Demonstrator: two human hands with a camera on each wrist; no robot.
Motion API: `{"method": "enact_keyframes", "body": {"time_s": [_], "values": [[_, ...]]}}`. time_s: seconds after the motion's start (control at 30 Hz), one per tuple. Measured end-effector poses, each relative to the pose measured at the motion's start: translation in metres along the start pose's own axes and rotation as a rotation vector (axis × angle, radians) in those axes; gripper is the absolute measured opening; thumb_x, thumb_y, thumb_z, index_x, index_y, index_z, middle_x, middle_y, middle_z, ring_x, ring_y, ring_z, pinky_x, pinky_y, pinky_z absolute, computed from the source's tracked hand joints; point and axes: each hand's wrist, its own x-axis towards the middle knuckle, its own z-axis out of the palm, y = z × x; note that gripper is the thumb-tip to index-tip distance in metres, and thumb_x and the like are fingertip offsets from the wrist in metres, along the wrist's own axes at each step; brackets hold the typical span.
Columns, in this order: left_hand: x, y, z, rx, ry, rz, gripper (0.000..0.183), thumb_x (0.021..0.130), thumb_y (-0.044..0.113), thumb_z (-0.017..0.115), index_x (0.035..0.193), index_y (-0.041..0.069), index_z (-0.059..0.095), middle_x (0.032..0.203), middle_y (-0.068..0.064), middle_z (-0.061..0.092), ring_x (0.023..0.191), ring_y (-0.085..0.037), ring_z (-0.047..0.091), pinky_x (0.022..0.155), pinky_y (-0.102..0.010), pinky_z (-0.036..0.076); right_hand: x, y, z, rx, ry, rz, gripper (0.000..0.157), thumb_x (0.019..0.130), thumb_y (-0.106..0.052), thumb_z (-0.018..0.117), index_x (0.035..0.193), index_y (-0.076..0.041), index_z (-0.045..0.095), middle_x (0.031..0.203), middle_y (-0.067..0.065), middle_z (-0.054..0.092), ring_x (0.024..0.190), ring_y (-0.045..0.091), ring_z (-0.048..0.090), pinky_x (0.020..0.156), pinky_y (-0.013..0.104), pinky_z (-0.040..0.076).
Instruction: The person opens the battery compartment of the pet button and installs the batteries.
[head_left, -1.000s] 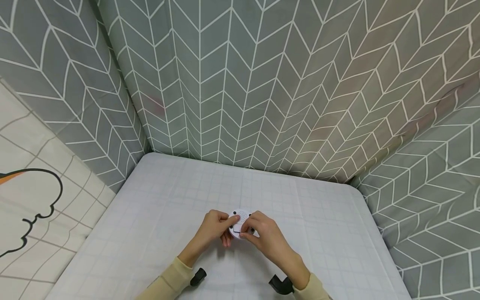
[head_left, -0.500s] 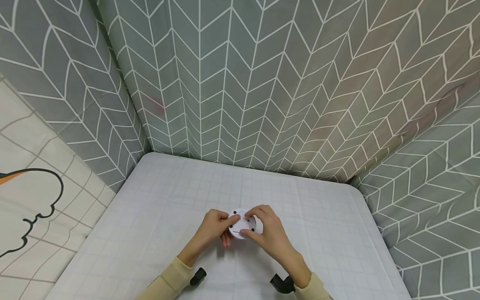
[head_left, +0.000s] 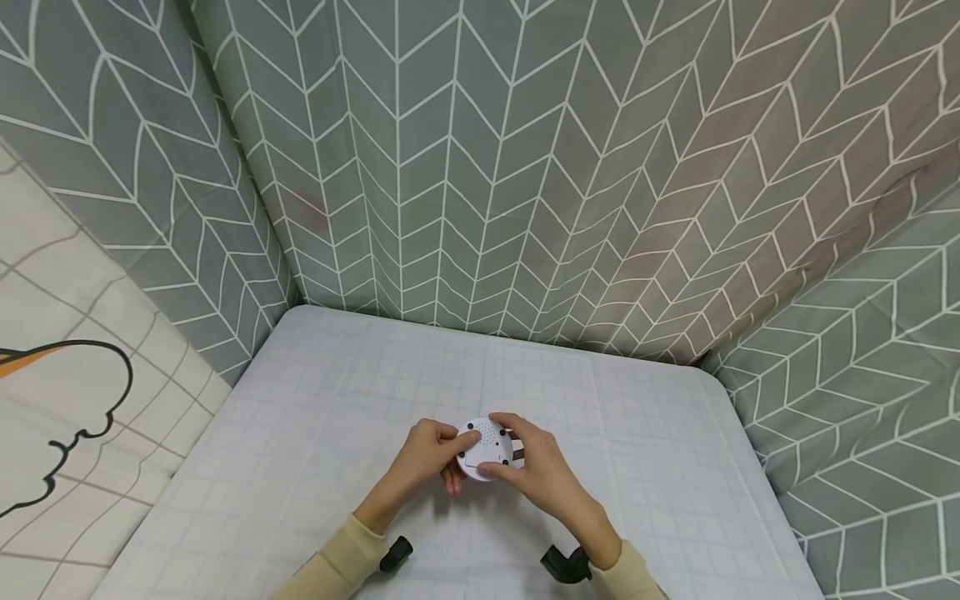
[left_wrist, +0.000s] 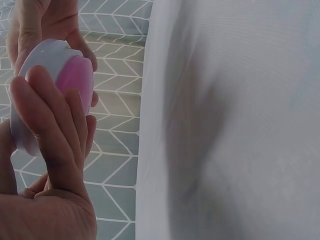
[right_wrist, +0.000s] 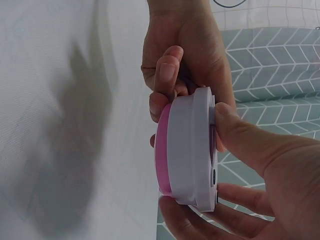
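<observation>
A round white device (head_left: 489,454) is held up over the table in both hands, its back facing upward in the head view. That back carries small black feet, a patch of little holes and a rectangular cover (head_left: 480,452). Its other side is pink, as the pink face (left_wrist: 77,77) in the left wrist view shows. My left hand (head_left: 430,450) grips the left edge, thumb on the back and fingers underneath. My right hand (head_left: 543,467) holds the right side, its thumb (right_wrist: 240,132) pressed on the back by the cover and other fingers round the rim.
A white cloth with faint grid lines covers the table (head_left: 360,375). Grey chevron curtains (head_left: 487,167) hang behind and to the right, and a white gridded sheet (head_left: 82,333) hangs at the left. Black fittings (head_left: 566,567) sit at both wrists.
My right fingers have spread from a bunched pinch over the cover to a wider hold, the index finger now at the upper right rim. The left hand keeps its grip.
</observation>
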Motion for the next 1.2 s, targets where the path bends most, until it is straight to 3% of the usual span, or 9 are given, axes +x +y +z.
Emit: {"method": "enact_keyframes", "body": {"time_s": [0.33, 0.63, 0.8, 1.0, 1.2], "values": [[-0.002, 0.002, 0.000, -0.008, 0.008, -0.007, 0.043, 0.100, 0.035, 0.074, 0.083, -0.004, 0.074, 0.054, -0.012, 0.067, 0.040, -0.016, 0.064, 0.049, -0.059, 0.059, 0.000, 0.000, 0.004, 0.002, 0.029, 0.018, 0.068, 0.083, -0.028, 0.092, 0.141, -0.008, 0.060, 0.134, 0.008, 0.069, 0.109, 0.021, 0.070, 0.079, 0.021, 0.063], [0.000, -0.001, 0.000, -0.032, -0.006, -0.008, 0.042, 0.101, 0.037, 0.073, 0.083, 0.000, 0.074, 0.052, -0.009, 0.066, 0.039, -0.016, 0.063, 0.042, -0.039, 0.058, 0.001, 0.001, 0.005, 0.004, 0.027, 0.025, 0.068, 0.083, -0.028, 0.092, 0.141, -0.011, 0.060, 0.134, 0.006, 0.068, 0.110, 0.021, 0.070, 0.080, 0.021, 0.062], [0.001, -0.002, -0.001, -0.014, -0.021, -0.011, 0.043, 0.100, 0.039, 0.073, 0.082, 0.000, 0.073, 0.053, -0.009, 0.066, 0.040, -0.016, 0.063, 0.046, -0.051, 0.060, 0.000, 0.004, 0.002, 0.008, 0.030, 0.009, 0.063, 0.086, -0.029, 0.090, 0.140, -0.010, 0.061, 0.130, 0.006, 0.071, 0.109, 0.023, 0.071, 0.080, 0.025, 0.064], [0.001, -0.002, -0.002, 0.000, -0.047, -0.001, 0.040, 0.100, 0.038, 0.074, 0.084, 0.001, 0.073, 0.056, -0.011, 0.068, 0.043, -0.019, 0.066, 0.049, -0.052, 0.061, 0.000, 0.010, -0.001, 0.041, 0.037, 0.053, 0.055, 0.093, -0.034, 0.083, 0.138, -0.008, 0.064, 0.120, 0.006, 0.075, 0.110, 0.025, 0.072, 0.083, 0.042, 0.066], [0.001, 0.000, -0.006, 0.009, -0.058, 0.018, 0.038, 0.100, 0.037, 0.074, 0.090, 0.001, 0.074, 0.062, -0.015, 0.071, 0.046, -0.021, 0.068, 0.052, -0.055, 0.062, -0.002, 0.018, -0.005, 0.091, -0.008, 0.122, 0.036, 0.104, -0.039, 0.068, 0.128, -0.012, 0.069, 0.107, 0.002, 0.078, 0.096, 0.016, 0.074, 0.079, 0.031, 0.064]]}}
